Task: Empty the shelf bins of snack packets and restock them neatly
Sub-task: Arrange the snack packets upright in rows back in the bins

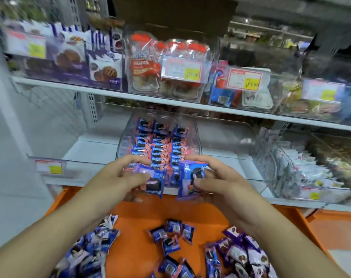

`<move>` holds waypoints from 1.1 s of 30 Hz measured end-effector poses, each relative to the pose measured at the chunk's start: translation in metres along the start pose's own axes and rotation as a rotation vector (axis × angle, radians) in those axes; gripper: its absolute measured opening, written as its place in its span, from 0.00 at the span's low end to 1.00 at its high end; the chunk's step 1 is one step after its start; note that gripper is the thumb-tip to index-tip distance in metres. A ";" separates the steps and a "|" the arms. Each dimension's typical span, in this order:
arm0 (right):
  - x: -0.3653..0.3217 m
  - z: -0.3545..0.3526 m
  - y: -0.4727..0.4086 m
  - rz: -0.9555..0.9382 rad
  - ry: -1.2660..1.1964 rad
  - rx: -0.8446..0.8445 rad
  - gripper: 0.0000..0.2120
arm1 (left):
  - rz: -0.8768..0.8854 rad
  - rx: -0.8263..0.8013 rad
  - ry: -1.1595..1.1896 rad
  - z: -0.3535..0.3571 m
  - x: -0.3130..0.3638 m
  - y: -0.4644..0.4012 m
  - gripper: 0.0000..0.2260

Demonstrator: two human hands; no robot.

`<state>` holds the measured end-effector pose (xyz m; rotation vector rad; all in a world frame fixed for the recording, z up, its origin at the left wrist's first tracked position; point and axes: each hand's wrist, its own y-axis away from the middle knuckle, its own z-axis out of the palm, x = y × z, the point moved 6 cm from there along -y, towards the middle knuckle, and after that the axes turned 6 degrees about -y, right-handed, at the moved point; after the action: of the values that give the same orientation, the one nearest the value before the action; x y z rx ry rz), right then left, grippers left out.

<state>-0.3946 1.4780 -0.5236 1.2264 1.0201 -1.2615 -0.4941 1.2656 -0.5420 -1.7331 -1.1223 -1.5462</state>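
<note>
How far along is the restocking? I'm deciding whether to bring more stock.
Partly done. The clear plastic bin already holds three neat rows of blue cookie packets. In hand: the left hand and right hand each hold one blue packet at the bin's front. Left: loose blue and purple packets scattered on the orange surface below still need shelving.

Materials & finish
Bin (194, 125): clear glossy plastic. Snack packets (171, 235): shiny plastic film. Tray (142, 213): matt orange, smooth. Shelf (94, 149): white, smooth, prob. painted metal.
</note>
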 end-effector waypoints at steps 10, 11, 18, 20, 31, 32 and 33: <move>0.015 -0.010 -0.026 -0.054 0.147 0.230 0.14 | 0.026 0.146 -0.082 -0.020 0.000 -0.032 0.15; 0.015 -0.009 -0.028 -0.088 0.198 0.239 0.12 | 0.023 0.165 -0.088 -0.025 0.000 -0.035 0.14; 0.004 0.007 -0.096 -0.226 0.586 0.319 0.14 | 0.027 0.293 -0.054 -0.071 -0.006 -0.050 0.06; -0.001 0.016 -0.138 -0.286 0.685 0.338 0.13 | 0.013 0.324 -0.039 -0.081 -0.009 -0.055 0.08; 0.026 0.032 -0.330 -0.540 1.218 0.293 0.09 | -0.065 0.329 -0.086 -0.109 -0.026 -0.077 0.05; 0.031 0.033 -0.334 -0.574 1.266 0.294 0.08 | -0.077 0.326 -0.094 -0.110 -0.028 -0.078 0.06; 0.034 0.032 -0.337 -0.604 1.307 0.302 0.08 | -0.082 0.326 -0.096 -0.110 -0.028 -0.079 0.07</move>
<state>-0.7290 1.4698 -0.5837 2.1518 2.3141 -0.9576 -0.6177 1.2057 -0.5590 -1.5690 -1.4209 -1.2524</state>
